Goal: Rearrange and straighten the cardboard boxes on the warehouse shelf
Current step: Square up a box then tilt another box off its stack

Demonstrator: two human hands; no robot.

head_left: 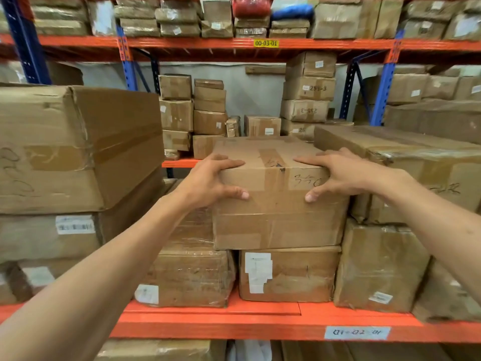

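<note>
Fingers [235, 162] of our left hand [208, 182] and right hand [338, 174] clamp the top front corners of the taped box [278, 204], stacked on a labelled box [289, 274] on the orange shelf [234, 324]. We should slide it evenly, squaring edges with the carton below.

The top box [278, 194] sits on a lower box [289, 274] on the shelf [234, 324]. Left of the top box stands a big box [78, 149]; right, a long box [406, 162]; behind, stacked cartons [307, 95].
</note>
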